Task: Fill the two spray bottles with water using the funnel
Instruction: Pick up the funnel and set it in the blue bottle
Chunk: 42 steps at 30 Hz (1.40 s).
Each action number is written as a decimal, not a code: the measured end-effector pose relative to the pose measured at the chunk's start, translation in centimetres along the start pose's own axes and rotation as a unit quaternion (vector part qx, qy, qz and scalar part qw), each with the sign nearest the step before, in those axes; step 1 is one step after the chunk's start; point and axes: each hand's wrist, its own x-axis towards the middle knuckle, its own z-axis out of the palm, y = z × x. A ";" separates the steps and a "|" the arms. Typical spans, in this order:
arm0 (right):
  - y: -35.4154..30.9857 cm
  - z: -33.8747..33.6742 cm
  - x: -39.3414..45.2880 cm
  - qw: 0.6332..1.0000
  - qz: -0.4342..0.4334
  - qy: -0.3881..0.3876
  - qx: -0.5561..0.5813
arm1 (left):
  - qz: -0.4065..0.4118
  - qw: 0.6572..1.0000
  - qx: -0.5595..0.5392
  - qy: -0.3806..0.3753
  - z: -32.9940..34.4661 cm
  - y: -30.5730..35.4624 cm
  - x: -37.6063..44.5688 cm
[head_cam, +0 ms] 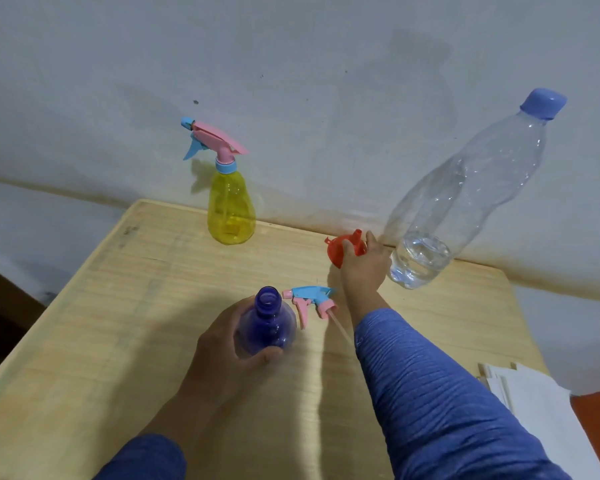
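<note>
The yellow spray bottle (231, 209) stands upright at the table's (118, 306) far edge, nozzle pointing left. Nearer, the left hand (219, 344) curls around the upright, uncapped blue bottle (267, 323); its sprayer head (309, 301) lies beside it. The right hand (364, 265) grips the orange funnel (340, 249), spout upward, beside the capped water bottle (465, 195).

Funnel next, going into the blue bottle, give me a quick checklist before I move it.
1. Blue bottle neck open, sprayer off: ok; the sprayer head lies beside it.
2. Bottle steadied: ok, left hand grips it.
3. Funnel in grasp: ok, right hand holds it.
4. Water bottle has water: ok, some at the bottom, cap on.
5. Yellow spray bottle opened: not ok, sprayer attached.
</note>
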 end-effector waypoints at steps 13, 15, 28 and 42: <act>-1.8 -0.7 -1.1 0.982 -0.079 -0.075 0.155 | 0.016 1.000 0.002 0.001 0.0 -0.1 0.1; -2.3 -1.4 -1.9 0.974 -0.093 -0.096 0.182 | 0.010 1.000 -0.004 0.002 0.0 -0.1 0.1; -2.7 -4.4 -6.9 0.959 -0.099 -0.182 0.194 | 0.009 1.000 -0.021 -0.017 0.0 0.1 0.1; -8.5 -8.9 -9.6 0.906 -0.148 -0.240 0.315 | -0.025 0.999 -0.027 -0.022 0.2 -0.1 0.3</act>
